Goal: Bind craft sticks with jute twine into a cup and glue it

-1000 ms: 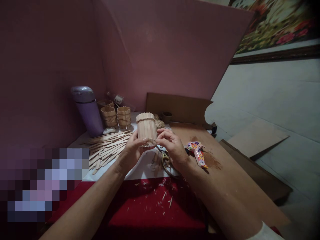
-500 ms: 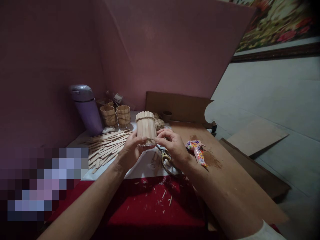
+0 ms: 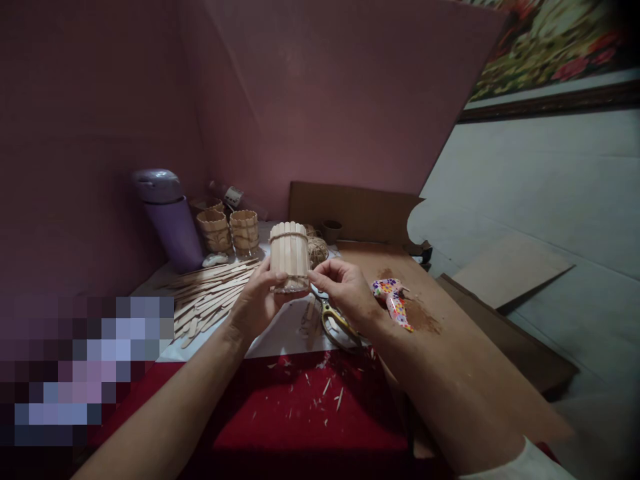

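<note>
My left hand (image 3: 259, 293) is wrapped round the left side and base of a cup covered in upright craft sticks (image 3: 289, 252), holding it up over the table. A band of twine circles the cup near its scalloped top. Lower down, a thin strand of twine (image 3: 296, 276) runs across the sticks toward the right edge. There my right hand (image 3: 343, 283) pinches with thumb and forefinger, closed on what appears to be that twine's end. Behind the cup sits a ball of twine (image 3: 317, 250). Scissors (image 3: 336, 325) lie under my right hand.
Loose craft sticks (image 3: 213, 300) are heaped at left. Behind them stand stick-covered cups (image 3: 245, 232) and a purple flask (image 3: 173, 223). A flowered glue gun (image 3: 395, 303) rests on the brown board (image 3: 465, 373) at right. Wood scraps dot the red cloth (image 3: 300, 427).
My right fingers have shifted slightly off the cup's lower front toward its right edge. The cup has turned or tilted a little in my left hand, and the view has moved slightly.
</note>
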A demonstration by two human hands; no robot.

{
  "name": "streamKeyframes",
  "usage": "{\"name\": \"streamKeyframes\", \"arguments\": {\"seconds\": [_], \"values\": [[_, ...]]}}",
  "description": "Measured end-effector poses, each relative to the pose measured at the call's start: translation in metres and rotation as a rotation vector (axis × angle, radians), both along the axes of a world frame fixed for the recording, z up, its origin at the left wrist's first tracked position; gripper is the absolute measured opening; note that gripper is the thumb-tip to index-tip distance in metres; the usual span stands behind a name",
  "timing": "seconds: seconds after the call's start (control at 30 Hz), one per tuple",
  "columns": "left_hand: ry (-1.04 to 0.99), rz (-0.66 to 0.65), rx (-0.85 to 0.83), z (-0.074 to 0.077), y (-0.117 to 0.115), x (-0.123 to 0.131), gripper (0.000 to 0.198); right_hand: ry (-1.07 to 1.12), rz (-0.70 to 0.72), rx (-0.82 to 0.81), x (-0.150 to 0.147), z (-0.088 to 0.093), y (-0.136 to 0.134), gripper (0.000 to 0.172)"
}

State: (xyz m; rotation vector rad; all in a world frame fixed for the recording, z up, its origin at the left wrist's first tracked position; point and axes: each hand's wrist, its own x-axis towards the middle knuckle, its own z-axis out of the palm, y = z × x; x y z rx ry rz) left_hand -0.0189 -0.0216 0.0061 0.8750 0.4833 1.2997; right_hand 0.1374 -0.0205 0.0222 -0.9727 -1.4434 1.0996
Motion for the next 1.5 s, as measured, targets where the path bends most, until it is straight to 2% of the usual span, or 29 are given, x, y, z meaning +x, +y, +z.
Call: {"name": "streamKeyframes", "arguments": {"seconds": [0.5,0.77,0.9,1.1,1.2,1.33,1.5], "values": [[-0.066,-0.064,0.005,-0.004,0.001,-0.003,0.056,0.033,0.013,-0.041,-0.002,-0.002,0.0,0.033],[-0.109,-0.084,-0.047,-0.004,0.001,-0.002,0.054,0.105,0.058,-0.188,-0.002,0.001,-0.002,0.034],[-0.15,-0.128,-0.068,-0.006,0.002,-0.003,0.053,0.14,0.074,-0.201,-0.002,0.001,-0.002,0.033],[-0.195,-0.191,-0.137,-0.014,0.008,-0.006,0.045,0.152,0.022,-0.193,0.0,-0.002,0.002,0.042],[-0.229,-0.224,-0.136,-0.015,0.008,-0.008,0.043,0.159,0.058,-0.224,0.001,-0.004,0.005,0.045],[-0.258,-0.228,-0.095,-0.011,0.006,-0.007,0.051,0.23,0.136,-0.241,0.001,-0.006,0.006,0.045],[-0.254,-0.17,-0.098,-0.007,0.004,-0.005,0.06,0.269,0.141,-0.245,0.002,-0.006,0.008,0.044]]}}
